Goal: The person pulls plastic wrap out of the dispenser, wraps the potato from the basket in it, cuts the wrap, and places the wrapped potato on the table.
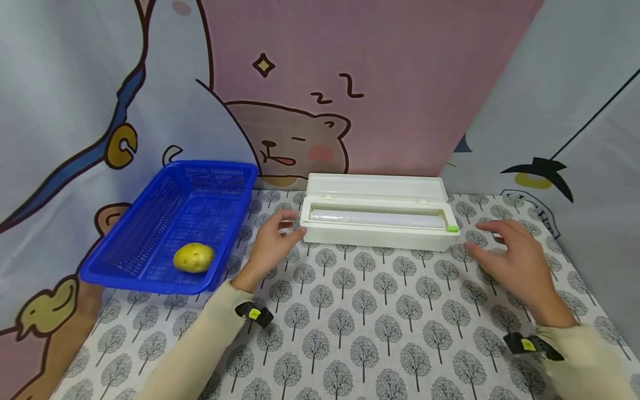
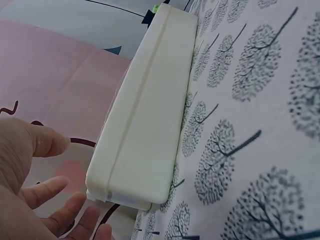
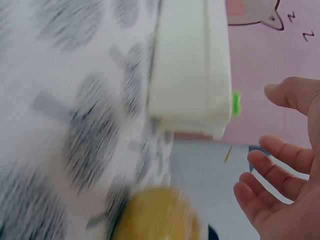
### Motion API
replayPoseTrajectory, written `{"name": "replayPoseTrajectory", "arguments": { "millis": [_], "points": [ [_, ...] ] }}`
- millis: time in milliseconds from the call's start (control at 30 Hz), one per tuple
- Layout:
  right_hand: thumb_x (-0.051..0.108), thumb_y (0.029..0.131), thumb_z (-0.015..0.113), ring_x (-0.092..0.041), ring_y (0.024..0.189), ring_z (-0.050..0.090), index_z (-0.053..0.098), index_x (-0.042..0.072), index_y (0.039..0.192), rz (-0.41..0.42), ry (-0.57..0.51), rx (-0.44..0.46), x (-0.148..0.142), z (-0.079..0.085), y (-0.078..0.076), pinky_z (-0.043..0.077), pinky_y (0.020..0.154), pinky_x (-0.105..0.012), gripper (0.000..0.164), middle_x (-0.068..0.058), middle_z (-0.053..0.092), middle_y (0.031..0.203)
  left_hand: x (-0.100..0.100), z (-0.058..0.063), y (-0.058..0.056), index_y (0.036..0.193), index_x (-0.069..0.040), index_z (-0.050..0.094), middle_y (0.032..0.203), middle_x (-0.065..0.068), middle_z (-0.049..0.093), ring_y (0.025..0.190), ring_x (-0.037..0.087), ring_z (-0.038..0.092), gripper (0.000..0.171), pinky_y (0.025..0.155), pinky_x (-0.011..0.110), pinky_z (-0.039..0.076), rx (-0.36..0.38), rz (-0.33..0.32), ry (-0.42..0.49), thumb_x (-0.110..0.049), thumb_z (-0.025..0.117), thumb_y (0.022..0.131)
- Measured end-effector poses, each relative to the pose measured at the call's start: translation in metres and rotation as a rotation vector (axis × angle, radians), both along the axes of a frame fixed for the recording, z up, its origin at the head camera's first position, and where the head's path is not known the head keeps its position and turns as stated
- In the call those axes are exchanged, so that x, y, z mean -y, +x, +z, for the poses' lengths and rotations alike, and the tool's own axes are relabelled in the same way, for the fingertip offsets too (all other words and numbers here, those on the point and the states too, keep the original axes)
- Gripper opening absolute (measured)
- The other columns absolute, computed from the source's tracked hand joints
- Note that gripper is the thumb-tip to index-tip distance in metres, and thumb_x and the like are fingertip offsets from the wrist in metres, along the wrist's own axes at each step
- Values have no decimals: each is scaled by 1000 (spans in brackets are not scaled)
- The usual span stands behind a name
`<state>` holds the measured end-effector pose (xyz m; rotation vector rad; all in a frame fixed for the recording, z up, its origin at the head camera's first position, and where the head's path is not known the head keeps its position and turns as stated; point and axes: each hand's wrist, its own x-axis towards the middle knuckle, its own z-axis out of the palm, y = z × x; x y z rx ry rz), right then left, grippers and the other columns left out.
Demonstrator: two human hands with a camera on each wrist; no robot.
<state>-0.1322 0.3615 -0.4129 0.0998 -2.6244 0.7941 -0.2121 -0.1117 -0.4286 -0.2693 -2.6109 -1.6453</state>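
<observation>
Cream sleeves (image 1: 195, 353), 2 of them, reach in nearest, short of the white box (image 1: 380, 240); 1 black strap (image 1: 264, 319) with a yellow patch on each. Tree-print tabletop (image 1: 365, 311) lies under and in front of the box. Right hand (image 1: 515, 266) off the box's right end, apart from it; grip has thumb and fingers well parted, nothing held. Left hand (image 1: 272, 241) at the box's left end; grip gapped too, nothing held, contact can't be told. Blue basket (image 1: 142, 284) left of the box, 1 yellow potato (image 1: 193, 258) in it, on the box-facing side. Box: 1 pale roll (image 1: 375, 218) inside, green tab (image 1: 452, 229) at front right, lid (image 1: 377, 187) raised at back. Behind the box, cartoon backdrop (image 1: 400, 111).
</observation>
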Motion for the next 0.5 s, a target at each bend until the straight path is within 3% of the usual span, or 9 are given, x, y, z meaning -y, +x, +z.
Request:
{"name": "replayPoseTrajectory", "arguments": {
  "millis": [67, 167, 267, 433, 500],
  "points": [
    [19, 96, 86, -54, 112, 64, 67, -7, 139, 5, -18, 17, 10, 2, -7, 52, 85, -54, 54, -30, 63, 133, -3, -1, -3, 144, 0, 64, 148, 18, 64, 133, 41, 63, 48, 109, 54, 53, -18, -6, 16, -18, 79, 102],
    [19, 99, 83, -60, 116, 63, 58, -12, 147, 0, -60, 80, 22, 1, -15, 54, 90, -71, 62, -36, 57, 139, -8, -3, -8, 145, 1, 64, 147, 19, 64, 133, 41, 63, 50, 109, 54, 54, -27, -3, 33, -15, 80, 101],
    [23, 102, 81, -62, 120, 61, 49, -14, 154, -9, -116, 152, 30, -3, -21, 54, 93, -73, 71, -40, 52, 144, -11, -5, -12, 145, 1, 64, 148, 19, 64, 132, 41, 64, 50, 107, 53, 56, -19, 7, 37, -14, 80, 100],
    [27, 103, 80, -59, 124, 62, 46, -13, 157, -12, -182, 204, 36, -7, -28, 57, 96, -63, 75, -39, 53, 148, -14, -6, -16, 144, -1, 65, 146, 18, 66, 128, 39, 67, 48, 99, 53, 61, -18, 23, 27, -12, 81, 99],
    [28, 102, 81, -57, 124, 63, 47, -12, 156, -11, -188, 209, 37, -9, -30, 59, 94, -51, 75, -39, 54, 148, -14, -6, -16, 143, -2, 65, 145, 17, 67, 127, 38, 68, 48, 96, 53, 62, -16, 29, 26, -12, 81, 99]
  ]
}}
